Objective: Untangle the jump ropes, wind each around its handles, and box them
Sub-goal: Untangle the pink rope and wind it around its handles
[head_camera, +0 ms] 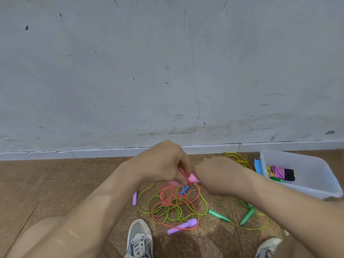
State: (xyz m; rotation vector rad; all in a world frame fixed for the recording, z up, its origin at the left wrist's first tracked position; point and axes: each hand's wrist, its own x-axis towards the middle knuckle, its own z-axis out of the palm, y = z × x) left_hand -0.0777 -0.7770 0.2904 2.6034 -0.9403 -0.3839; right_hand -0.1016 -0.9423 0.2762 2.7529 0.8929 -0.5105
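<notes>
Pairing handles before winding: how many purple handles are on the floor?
2: left purple handle beside the tangle, near purple handle by the shoe. The left hand and right hand may hide others.

Head-worn wide-angle camera, looking forward and down, close over the floor (55, 183), wall (130, 71) ahead.

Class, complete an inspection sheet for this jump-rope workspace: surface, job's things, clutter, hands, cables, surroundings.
Surface: brown speckled floor.
Job's things: red rope and green rope tangled together; purple handle and green handle on the floor; yellow rope near the wall; clear box holding one wound rope.
Clutter: blue object against the box, unidentifiable.
Hands: left hand pinches the red rope; right hand grips the pink handle.
Cables: nothing seen.
Surroundings: scuffed grey wall; shoe.
</notes>
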